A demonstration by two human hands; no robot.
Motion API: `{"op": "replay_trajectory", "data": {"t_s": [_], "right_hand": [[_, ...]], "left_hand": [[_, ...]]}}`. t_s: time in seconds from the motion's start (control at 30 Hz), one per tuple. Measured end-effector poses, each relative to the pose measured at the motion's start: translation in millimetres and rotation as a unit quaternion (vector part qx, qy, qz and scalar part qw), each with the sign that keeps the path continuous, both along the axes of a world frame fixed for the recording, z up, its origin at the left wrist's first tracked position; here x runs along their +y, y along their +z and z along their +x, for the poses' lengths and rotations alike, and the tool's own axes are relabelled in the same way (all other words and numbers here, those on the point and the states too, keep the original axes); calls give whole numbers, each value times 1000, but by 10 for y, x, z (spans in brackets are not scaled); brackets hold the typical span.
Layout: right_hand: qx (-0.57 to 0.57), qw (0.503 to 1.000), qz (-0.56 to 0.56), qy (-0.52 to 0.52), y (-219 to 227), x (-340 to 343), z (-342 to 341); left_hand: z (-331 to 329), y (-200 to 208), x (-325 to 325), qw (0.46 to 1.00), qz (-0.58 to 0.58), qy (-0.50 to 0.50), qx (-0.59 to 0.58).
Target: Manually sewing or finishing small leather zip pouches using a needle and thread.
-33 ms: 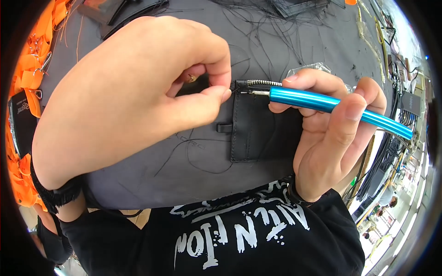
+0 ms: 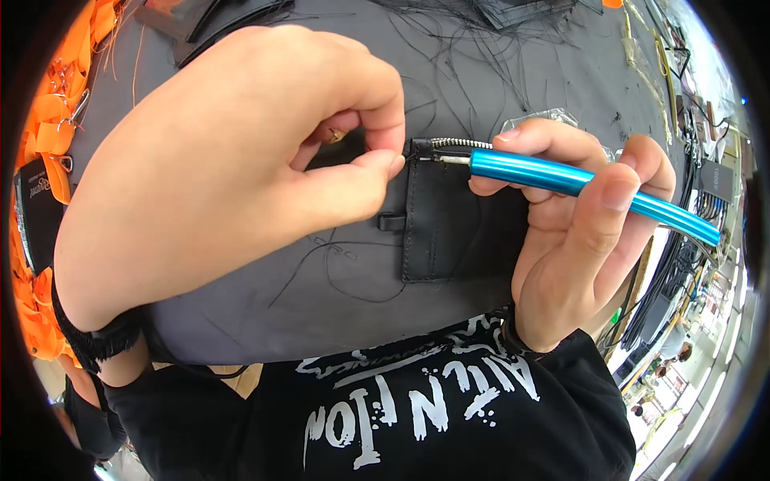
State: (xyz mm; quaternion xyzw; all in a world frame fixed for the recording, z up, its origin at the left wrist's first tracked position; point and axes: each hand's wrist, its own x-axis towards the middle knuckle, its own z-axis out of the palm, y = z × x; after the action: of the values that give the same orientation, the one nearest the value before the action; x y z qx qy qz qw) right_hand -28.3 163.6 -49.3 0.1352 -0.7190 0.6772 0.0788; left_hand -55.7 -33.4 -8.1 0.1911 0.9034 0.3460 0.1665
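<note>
A flat black pouch with stitched edges, a metal-toothed zipper along its top and a small side loop lies in front of me. At its upper left corner my left hand pinches thumb and forefinger on what looks like a black thread end, mostly hidden by the fingertips. My right hand grips a blue pen-shaped tool. Its thin metal tip points left, close to that same corner. Part of the pouch is covered by my right hand.
Loose black threads litter the far part of the dark grey table. A clear plastic piece lies behind my right hand. Orange straps with metal clips are heaped at the left; black cables run at the right.
</note>
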Motion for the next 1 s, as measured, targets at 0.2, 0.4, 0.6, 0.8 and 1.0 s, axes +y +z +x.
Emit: {"op": "replay_trajectory", "data": {"t_s": [0.2, 0.4, 0.6, 0.8, 1.0], "right_hand": [[-3, 1000, 9, 2, 4, -8, 3], [3, 1000, 28, 8, 9, -10, -5], [11, 999, 27, 20, 13, 6, -25], [6, 999, 39, 19, 26, -3, -16], [-4, 1000, 12, -5, 23, -10, -8]], "left_hand": [[-48, -5, -20, 999, 40, -26, 3], [-13, -20, -79, 998, 10, -63, 27], [-73, 88, -12, 998, -2, -65, -25], [-259, 225, 88, 985, -26, -56, -164], [-186, 71, -142, 998, 17, -62, -11]]}}
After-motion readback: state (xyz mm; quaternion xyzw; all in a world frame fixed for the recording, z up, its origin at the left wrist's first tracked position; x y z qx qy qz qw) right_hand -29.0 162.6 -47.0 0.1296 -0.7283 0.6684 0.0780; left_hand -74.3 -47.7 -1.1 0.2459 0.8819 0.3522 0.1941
